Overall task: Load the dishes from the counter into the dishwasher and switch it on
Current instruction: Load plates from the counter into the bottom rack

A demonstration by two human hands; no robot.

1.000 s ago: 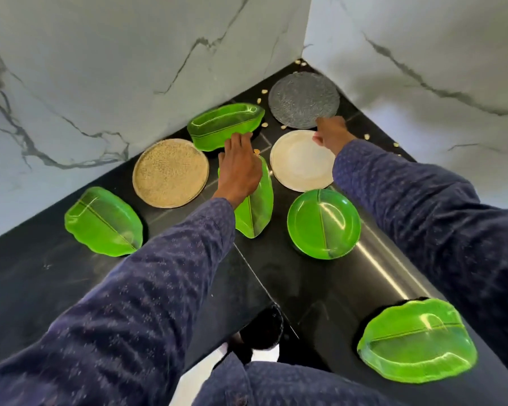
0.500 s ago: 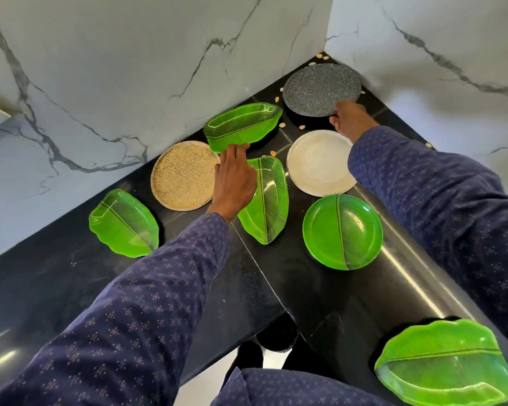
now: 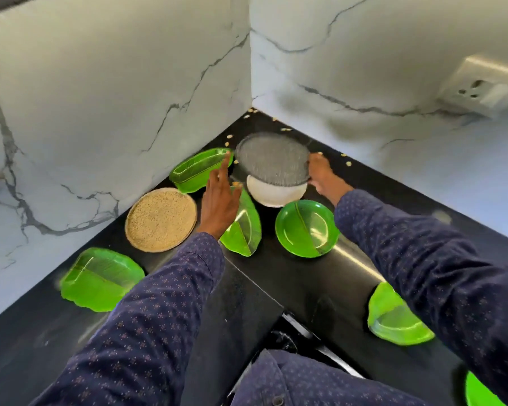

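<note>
We've got both arms stretched toward the counter corner, at 12 o'clock from us, both in dark blue patterned sleeves

Right hand (image 3: 320,174) grips the grey plate (image 3: 272,159) by its 3 o'clock rim, fingers curled round the edge. The plate is tilted and blurred, and it covers the far part of the white plate (image 3: 272,196); we cannot tell if the two touch

Left hand (image 3: 222,194) is flat and wide, fingers straight and pointing to 12 o'clock, holding nothing. It sits over the top of the long leaf plate (image 3: 244,230), fingertips reaching the near end of the green leaf tray (image 3: 197,171); contact unclear

Rest of the dishes lie flat on the black counter (image 3: 291,276):
- tan round plate (image 3: 161,219), at 9 o'clock of the left hand
- round green plate (image 3: 305,228), at 6 o'clock of the white plate
- green leaf plate (image 3: 100,279), at 7 o'clock of the tan plate
- another green leaf plate (image 3: 396,320) partly under the right sleeve

Crumbs (image 3: 345,159) are scattered along the corner. Wall socket (image 3: 478,89) is at 2 o'clock on the marble wall (image 3: 100,83)
</note>
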